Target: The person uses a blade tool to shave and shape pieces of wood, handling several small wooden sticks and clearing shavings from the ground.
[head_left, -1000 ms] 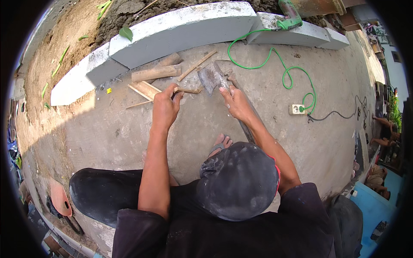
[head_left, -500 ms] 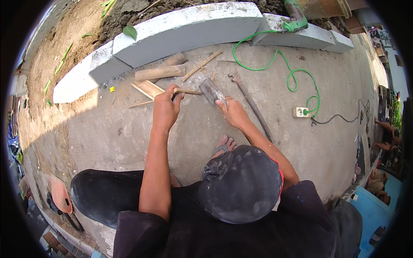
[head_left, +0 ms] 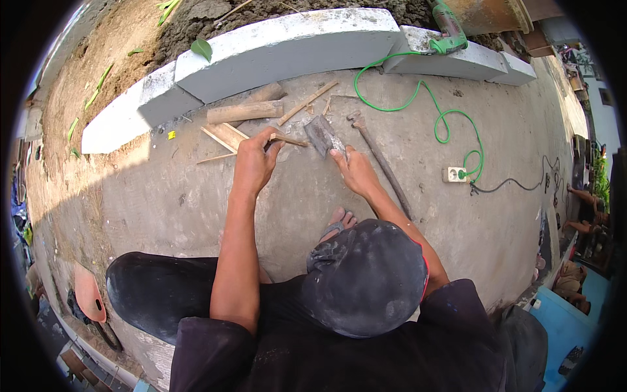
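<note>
My left hand [head_left: 253, 163] is closed round a short split bamboo strip [head_left: 289, 140], whose free end points right. In my right hand [head_left: 357, 171] is a cleaver [head_left: 321, 135] with a broad, worn grey blade, held by its handle. The blade lies just right of the strip's end, low over the concrete. Beyond my left hand are a round bamboo piece [head_left: 245, 112], split bamboo lengths [head_left: 225, 136] and a thin stick [head_left: 307, 103]. Just right of the cleaver lies a long rusty metal tool [head_left: 382, 160] with a hooked head.
A low wall of pale blocks [head_left: 287, 52] curves across the far side. On it rests a green power drill [head_left: 448, 29]; its green cable [head_left: 439, 112] loops down to a white socket block [head_left: 454, 174]. An orange plastic piece [head_left: 89, 294] lies at left, a blue container [head_left: 562, 333] at right.
The cleaver blade has shifted slightly and a small gap now shows between it and the strip's end. The strip has tilted a little. Small splinters beyond the blade have changed place.
</note>
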`<state>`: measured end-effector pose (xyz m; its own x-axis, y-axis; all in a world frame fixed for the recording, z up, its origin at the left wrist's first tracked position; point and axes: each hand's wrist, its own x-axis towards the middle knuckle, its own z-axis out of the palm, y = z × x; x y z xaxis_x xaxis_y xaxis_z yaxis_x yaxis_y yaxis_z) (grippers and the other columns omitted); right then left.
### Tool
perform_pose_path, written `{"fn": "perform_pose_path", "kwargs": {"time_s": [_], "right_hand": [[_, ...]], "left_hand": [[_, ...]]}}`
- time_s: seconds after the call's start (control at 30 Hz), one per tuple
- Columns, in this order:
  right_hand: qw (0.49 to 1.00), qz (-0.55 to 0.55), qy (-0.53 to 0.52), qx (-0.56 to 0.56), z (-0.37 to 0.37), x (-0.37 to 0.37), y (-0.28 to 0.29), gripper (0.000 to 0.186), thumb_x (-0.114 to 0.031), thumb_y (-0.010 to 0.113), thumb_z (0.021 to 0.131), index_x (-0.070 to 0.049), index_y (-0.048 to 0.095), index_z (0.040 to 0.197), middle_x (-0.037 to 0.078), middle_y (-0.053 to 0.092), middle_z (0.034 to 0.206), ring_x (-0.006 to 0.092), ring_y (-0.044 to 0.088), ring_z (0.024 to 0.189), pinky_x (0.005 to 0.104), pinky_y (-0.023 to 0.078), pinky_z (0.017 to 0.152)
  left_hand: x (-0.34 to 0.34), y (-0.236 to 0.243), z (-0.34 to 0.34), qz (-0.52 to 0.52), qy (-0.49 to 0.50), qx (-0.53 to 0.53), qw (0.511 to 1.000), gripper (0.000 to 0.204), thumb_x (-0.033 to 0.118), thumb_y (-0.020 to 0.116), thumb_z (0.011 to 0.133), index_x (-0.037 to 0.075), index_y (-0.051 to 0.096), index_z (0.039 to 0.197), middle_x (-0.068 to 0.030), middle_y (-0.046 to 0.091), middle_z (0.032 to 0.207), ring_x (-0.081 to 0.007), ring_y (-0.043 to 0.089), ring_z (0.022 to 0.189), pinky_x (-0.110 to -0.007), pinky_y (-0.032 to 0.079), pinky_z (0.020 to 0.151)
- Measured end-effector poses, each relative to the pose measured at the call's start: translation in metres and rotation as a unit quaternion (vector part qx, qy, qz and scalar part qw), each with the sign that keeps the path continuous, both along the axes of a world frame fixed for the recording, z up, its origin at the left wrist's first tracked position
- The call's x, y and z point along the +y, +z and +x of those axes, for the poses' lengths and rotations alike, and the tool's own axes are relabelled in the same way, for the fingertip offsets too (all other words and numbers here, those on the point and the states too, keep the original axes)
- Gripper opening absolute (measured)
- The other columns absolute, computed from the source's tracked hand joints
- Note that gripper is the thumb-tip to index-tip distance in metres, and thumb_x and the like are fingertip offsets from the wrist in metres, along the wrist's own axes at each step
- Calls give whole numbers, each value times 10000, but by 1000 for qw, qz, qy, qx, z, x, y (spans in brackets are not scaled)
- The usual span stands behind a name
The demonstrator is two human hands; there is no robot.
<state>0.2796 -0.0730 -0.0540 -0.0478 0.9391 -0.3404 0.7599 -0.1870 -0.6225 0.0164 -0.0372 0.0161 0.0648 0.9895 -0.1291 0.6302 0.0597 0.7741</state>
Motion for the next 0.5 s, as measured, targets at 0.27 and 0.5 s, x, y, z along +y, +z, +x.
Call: {"fn": "perform_pose_path", "kwargs": {"time_s": [0.27, 0.5], "right_hand": [[995, 65, -4, 74, -29, 9, 83, 719, -570, 524, 1056, 133, 605, 1184, 303, 644, 689, 469, 711, 747, 524, 524, 656], [998, 22, 52, 13, 3, 1, 10, 730, -588, 523, 1051, 121, 603, 1204, 298, 659, 711, 505, 690, 757, 551, 510, 667]], "left_hand": [[-12, -6, -4, -48, -20, -29, 998, 212, 139, 755, 966, 10, 700, 1125, -129, 740, 822, -192, 727, 691, -321, 569, 641], [-16, -8, 10, -49, 2, -63, 997, 184, 132, 673, 1028, -2, 654, 1153, -128, 736, 815, -192, 744, 718, -321, 567, 640]]}}
